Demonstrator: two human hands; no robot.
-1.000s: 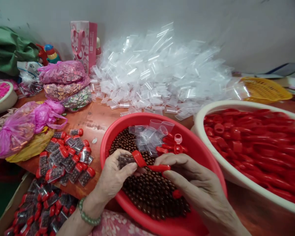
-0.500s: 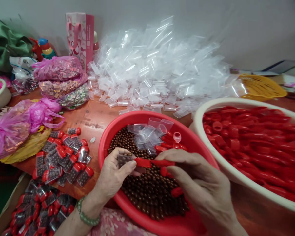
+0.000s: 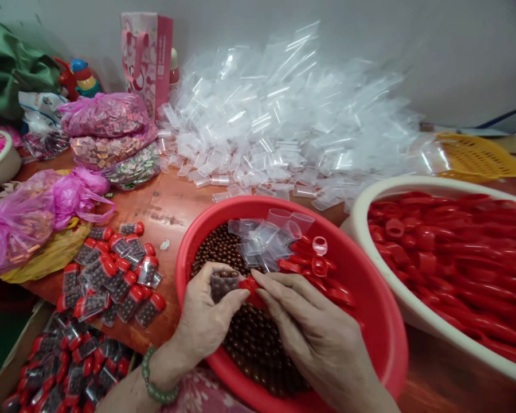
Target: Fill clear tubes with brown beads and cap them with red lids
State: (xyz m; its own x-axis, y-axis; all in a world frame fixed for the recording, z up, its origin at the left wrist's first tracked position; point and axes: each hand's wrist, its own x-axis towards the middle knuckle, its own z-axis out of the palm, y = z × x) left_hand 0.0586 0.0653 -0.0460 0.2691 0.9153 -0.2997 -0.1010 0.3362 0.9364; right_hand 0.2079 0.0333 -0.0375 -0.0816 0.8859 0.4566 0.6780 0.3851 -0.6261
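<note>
Item — capping step: our left hand (image 3: 208,321) pinched a bead-filled clear vial (image 3: 222,285) above the red basin (image 3: 370,321); right hand (image 3: 313,338) fingers pressed its red cap (image 3: 253,287). Next, we judged — firm seating.

A plain grey wall (image 3: 434,51) stands behind everything. In front of it is a reddish-brown bench (image 3: 163,203) with a shiny, worn top. The light is soft and even. At the far left, a green cloth (image 3: 12,69) lies bunched against the wall.
</note>
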